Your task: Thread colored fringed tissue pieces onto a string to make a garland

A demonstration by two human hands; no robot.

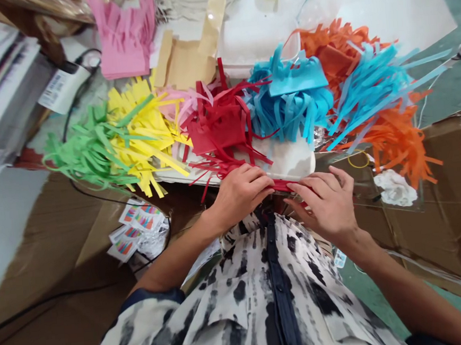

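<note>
Strip of red tissue paper (281, 185) spans the gap between the person's two hands, just in front of the patterned shirt (225, 308). Left hand (245, 191) grasps one part of it under bent fingers, knuckles uppermost; right hand (328, 202) pinches the other part between thumb and fingertips, its outer fingers partly raised.

Containers: a white tray (297, 155) with a rounded corner lies directly beyond the hands. A fringed red tissue bundle (219, 131) and a fringed blue tissue bundle (298, 77) overlap it; depth of the tray cannot be judged. A second white tray (258, 40) lies farther back, with folded tan paper (185, 61) at its left. At lower left, printed cards (134, 236) showing coloured tassels lie with crumpled clear plastic (156, 241); whether the cards sit inside a bag cannot be told. Brown cardboard (454, 176) stands at right; whether it forms a box cannot be confirmed.

Surrounding stock: a green tissue bundle (88, 149) overlaps a yellow tissue bundle (143, 129) at left. A pink tissue stack (125, 48) lies behind them. An orange tissue bundle (399, 138) hangs at right, near a yellow loop (358, 166) and a crumpled white item (397, 188), material unclear
</note>
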